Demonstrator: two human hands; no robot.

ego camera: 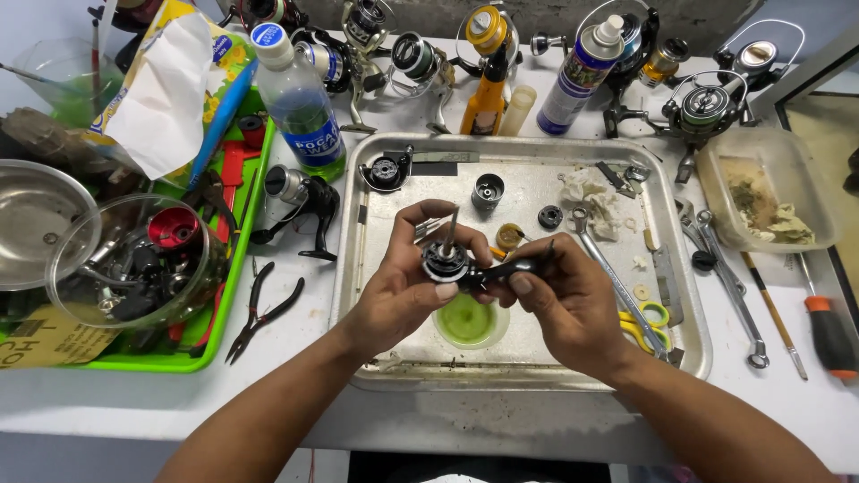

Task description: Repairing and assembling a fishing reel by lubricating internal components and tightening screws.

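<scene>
Both hands, my left hand (403,282) and right hand (555,300), have fingers closed around one black reel body (452,262) above the metal tray (358,233). Below it sits one green cup (467,320); beside the tray lie two wrenches (729,282) and one pair of pliers (261,313).

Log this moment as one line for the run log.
left hand: holds reel body | right hand: grips its black handle | below: green cup in metal tray
</scene>
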